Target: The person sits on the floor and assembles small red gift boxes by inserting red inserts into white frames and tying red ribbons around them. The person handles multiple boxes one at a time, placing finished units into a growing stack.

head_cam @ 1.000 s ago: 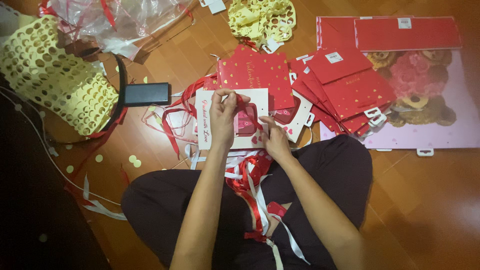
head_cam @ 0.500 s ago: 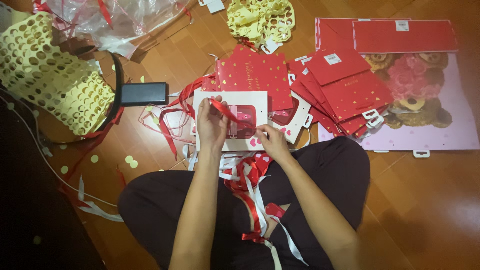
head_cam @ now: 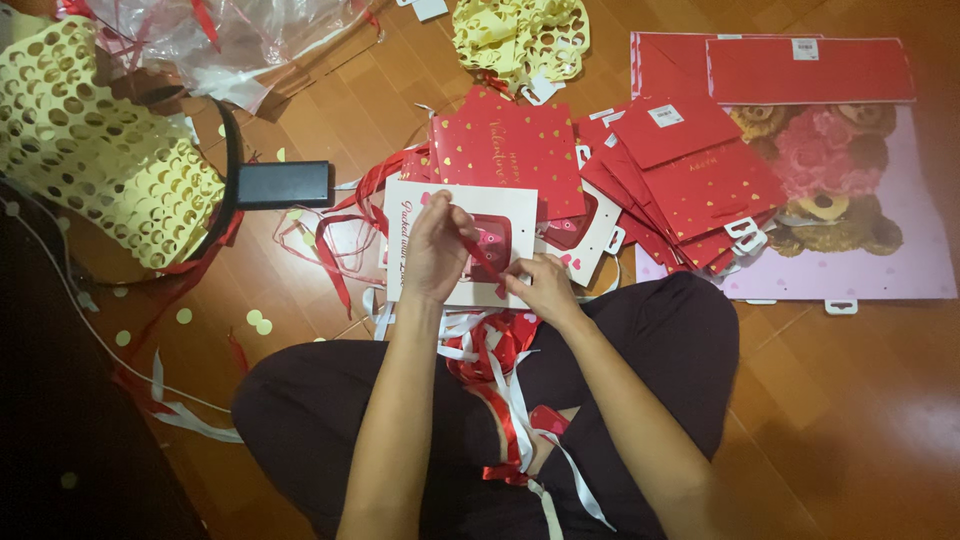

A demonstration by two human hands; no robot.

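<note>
A white flat gift bag [head_cam: 420, 215] with a red window lies on the floor in front of my crossed legs. My left hand [head_cam: 437, 248] pinches one end of a short red ribbon [head_cam: 487, 262] over the bag's window. My right hand [head_cam: 542, 285] holds the ribbon's other end at the bag's lower right edge. The ribbon runs slantwise between the two hands. A tangle of red and white ribbons [head_cam: 505, 385] lies in my lap.
Red gold-dotted gift bags [head_cam: 510, 145] lie fanned behind the white bag, next to a pink bag with teddy bears [head_cam: 850, 200]. A black box [head_cam: 283, 184], yellow perforated paper [head_cam: 95, 150] and clear plastic [head_cam: 250, 40] sit to the left. Loose ribbons and confetti litter the wooden floor.
My left hand shifted left and lower over the bag, drawing the red ribbon taut. My right hand stayed at the bag's lower right edge.
</note>
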